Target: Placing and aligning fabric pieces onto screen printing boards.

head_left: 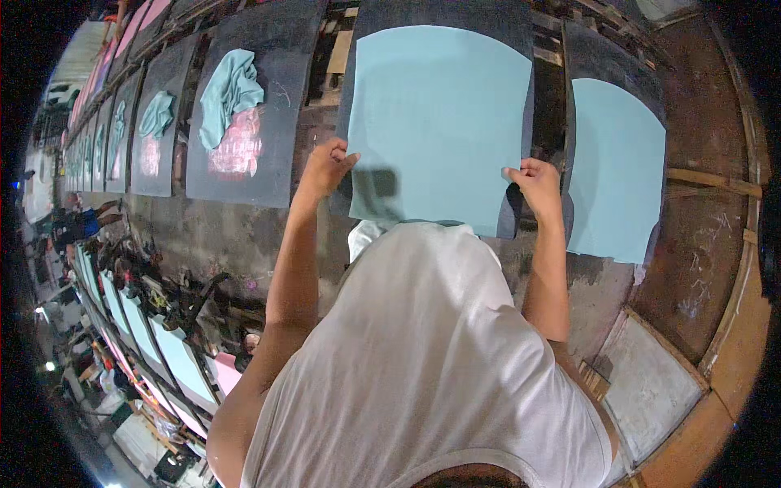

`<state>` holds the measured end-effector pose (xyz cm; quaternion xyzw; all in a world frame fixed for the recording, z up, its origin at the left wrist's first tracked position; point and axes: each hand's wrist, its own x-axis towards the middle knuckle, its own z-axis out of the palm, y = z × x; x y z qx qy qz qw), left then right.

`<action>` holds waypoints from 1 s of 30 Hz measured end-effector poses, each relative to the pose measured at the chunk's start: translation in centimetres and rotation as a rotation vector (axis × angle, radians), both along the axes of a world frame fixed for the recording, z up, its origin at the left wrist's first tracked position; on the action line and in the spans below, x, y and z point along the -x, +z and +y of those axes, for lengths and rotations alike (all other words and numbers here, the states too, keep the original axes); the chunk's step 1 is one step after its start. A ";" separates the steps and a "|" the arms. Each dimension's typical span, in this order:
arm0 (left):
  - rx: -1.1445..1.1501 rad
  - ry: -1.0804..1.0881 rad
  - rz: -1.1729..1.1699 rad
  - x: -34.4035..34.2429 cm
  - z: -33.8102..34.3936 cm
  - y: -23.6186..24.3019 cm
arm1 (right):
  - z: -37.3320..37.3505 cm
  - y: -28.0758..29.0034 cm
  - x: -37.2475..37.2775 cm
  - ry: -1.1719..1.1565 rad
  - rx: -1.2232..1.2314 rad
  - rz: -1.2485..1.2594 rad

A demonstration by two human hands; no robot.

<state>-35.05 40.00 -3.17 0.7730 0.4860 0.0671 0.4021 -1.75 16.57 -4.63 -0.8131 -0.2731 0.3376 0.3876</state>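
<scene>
A light blue-green cloth panel (439,122) with a curved top edge lies flat on a dark board (447,15) in front of me. My left hand (331,167) is at its left edge, fingers curled and thumb against the cloth. At the right edge, my right hand (537,185) has its thumb and forefinger pinched on the cloth's side. A shadow falls across the panel's lower left. My body in a white shirt hides part of the near edge.
Another blue-green panel (616,171) covers the board to the right. Crumpled blue-green cloth (231,93) rests on the board to the left, beside a pink printed patch (236,146). Further boards run off leftward. A framed screen (651,394) leans at the lower right.
</scene>
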 end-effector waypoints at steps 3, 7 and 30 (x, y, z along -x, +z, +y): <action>-0.093 0.022 -0.179 1.6 0.4 -2.6 | -0.5 -0.7 0.1 -0.046 -0.013 -0.036; -0.043 0.062 -0.023 1.3 0.2 -0.9 | -0.8 -2.3 0.2 -0.042 0.031 -0.123; -0.147 0.286 -0.124 2.9 0.9 -3.7 | -1.2 1.2 0.9 -0.061 0.158 -0.286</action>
